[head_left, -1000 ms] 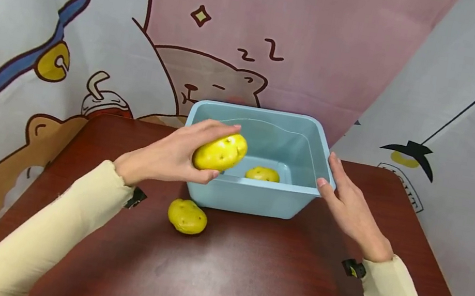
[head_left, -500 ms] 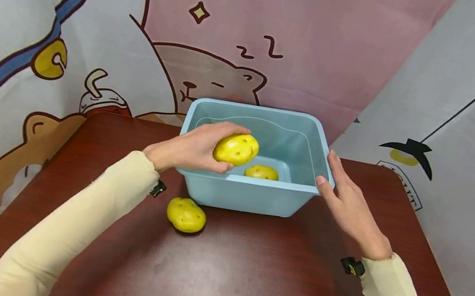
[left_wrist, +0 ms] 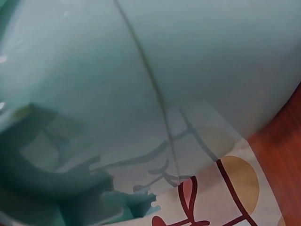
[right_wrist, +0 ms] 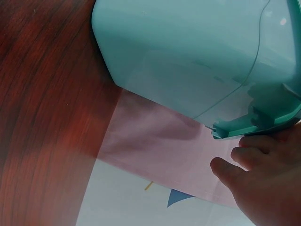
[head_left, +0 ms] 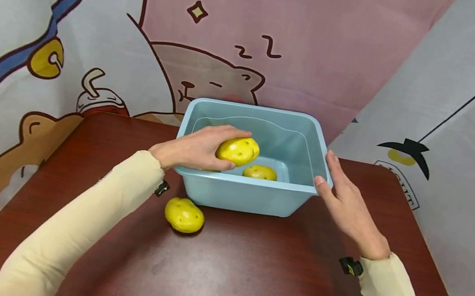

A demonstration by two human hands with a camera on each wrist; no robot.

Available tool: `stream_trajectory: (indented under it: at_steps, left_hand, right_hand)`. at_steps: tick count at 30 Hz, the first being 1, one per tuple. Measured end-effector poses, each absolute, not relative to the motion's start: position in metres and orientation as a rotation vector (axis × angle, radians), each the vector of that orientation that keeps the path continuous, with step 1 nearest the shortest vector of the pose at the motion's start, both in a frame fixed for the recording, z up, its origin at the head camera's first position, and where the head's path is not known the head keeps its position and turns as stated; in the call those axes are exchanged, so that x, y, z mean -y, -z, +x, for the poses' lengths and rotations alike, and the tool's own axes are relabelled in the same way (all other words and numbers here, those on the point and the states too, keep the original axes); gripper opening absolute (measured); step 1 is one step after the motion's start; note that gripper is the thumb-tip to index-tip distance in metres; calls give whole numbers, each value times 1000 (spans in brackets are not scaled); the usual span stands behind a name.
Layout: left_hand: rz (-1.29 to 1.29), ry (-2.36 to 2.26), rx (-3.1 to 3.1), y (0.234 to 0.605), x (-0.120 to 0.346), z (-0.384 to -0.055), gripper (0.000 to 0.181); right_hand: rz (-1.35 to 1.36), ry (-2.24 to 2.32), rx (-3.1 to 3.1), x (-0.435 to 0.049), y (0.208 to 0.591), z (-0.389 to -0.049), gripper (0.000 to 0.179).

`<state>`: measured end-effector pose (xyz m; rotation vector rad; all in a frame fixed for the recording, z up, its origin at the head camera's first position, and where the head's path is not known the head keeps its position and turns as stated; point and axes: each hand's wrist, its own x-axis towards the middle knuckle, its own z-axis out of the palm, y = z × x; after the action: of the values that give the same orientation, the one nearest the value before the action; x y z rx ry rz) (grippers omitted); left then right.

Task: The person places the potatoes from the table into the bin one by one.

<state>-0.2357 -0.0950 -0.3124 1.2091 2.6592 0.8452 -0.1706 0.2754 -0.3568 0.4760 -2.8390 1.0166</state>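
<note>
A yellow potato [head_left: 239, 151] is held in my left hand [head_left: 199, 148], fingers over its top and thumb low on the near side. The hand is just inside the near left rim of a light blue plastic basin [head_left: 243, 195]. Beside it, a second potato [head_left: 260, 172] lies on the basin floor. A third potato [head_left: 184, 215] sits on the table in front of the basin's left corner. My right hand [head_left: 346, 205] grips the basin's right rim, thumb at the near corner; its fingers [right_wrist: 256, 153] also appear in the right wrist view. The left wrist view shows the basin's wall [left_wrist: 211, 61], without the hand.
The basin stands at the back of a dark reddish-brown table [head_left: 235, 273]. Close behind hangs a printed cloth [head_left: 321, 41] with cartoon figures. The table's right edge runs outside my right forearm.
My left hand has carried the potato rightward over the rim into the basin, slowing over the last half second. My right hand keeps its place on the rim.
</note>
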Motion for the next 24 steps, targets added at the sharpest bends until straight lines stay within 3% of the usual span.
stream_trajectory:
  at_steps: [15, 24]
  left_hand:
    - [1113, -883, -2787, 312, 115, -223, 87]
    - [830, -960, -2994, 348, 164, -193, 87]
  right_hand:
    - [485, -1031, 2842, -267, 359, -174, 76]
    - [467, -1084, 2797, -274, 360, -168, 73]
